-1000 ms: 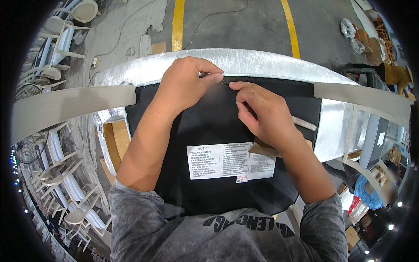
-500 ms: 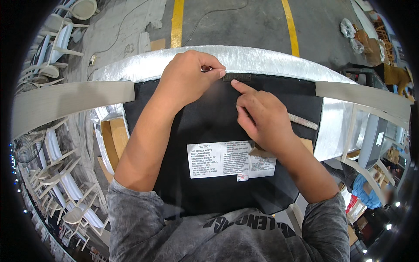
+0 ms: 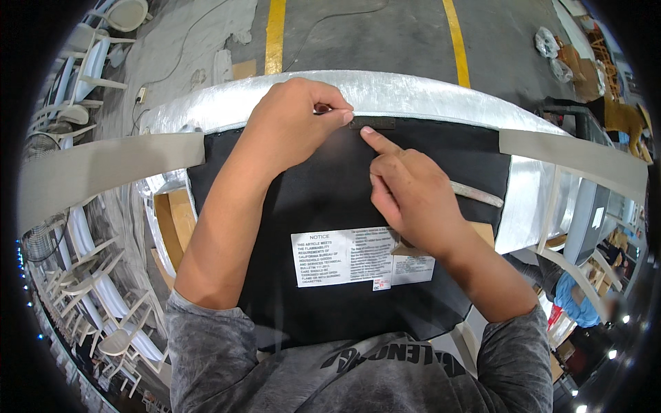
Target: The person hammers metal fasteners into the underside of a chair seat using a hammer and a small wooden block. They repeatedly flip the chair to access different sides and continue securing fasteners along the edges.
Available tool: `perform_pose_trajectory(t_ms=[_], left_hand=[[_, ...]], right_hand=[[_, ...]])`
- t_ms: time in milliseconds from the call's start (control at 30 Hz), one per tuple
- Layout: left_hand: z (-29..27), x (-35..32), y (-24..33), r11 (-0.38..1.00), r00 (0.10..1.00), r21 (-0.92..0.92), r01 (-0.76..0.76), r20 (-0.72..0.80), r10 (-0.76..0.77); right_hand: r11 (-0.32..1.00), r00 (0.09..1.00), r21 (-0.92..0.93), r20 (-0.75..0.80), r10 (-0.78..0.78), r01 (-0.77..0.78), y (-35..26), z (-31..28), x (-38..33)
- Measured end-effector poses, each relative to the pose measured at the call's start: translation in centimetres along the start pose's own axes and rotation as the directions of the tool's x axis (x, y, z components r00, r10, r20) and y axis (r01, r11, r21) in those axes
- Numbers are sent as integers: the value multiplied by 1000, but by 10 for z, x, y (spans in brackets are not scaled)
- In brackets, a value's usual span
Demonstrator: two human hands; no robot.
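Pinching a small dark tab point(image 3: 372, 123) at the top edge of the black fabric point(image 3: 330, 199), the left hand point(image 3: 296, 117) has thumb and forefinger closed tight on the tab's left end — a narrow grip with the other fingers curled in. The tab lies at about 3 o'clock from that pinch, running right along the fabric's upper hem, where the black meets the silvery padding point(image 3: 413, 93). The right hand point(image 3: 413, 196) comes up from 5 o'clock; its forefinger is stretched out with the tip pressed just under the tab, the remaining fingers folded loosely, holding nothing. A white label point(image 3: 344, 256) sits on the fabric at 6 o'clock from the hands, partly under the right wrist. Pale straps point(image 3: 103, 165) cross at 9 and 3 o'clock. White chairs point(image 3: 96, 310) stand far off at 8 o'clock — yellow floor lines point(image 3: 275, 34) at 12.
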State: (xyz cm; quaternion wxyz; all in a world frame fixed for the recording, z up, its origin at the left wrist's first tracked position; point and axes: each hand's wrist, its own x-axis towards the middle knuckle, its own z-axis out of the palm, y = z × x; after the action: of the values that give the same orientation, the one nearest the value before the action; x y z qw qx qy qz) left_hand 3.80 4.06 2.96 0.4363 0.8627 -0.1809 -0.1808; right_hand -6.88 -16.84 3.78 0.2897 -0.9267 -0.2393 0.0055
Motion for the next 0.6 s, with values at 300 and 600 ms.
perform_pose_trajectory(t_ms=[300, 600], left_hand=[[-6, 14, -12, 986, 989, -142, 86, 130, -68], [-18, 26, -14, 992, 968, -129, -13, 248, 45]], right_hand=[[947, 978, 265, -56, 203, -181, -5, -32, 35], [878, 910, 281, 268, 316, -388, 21, -25, 78]])
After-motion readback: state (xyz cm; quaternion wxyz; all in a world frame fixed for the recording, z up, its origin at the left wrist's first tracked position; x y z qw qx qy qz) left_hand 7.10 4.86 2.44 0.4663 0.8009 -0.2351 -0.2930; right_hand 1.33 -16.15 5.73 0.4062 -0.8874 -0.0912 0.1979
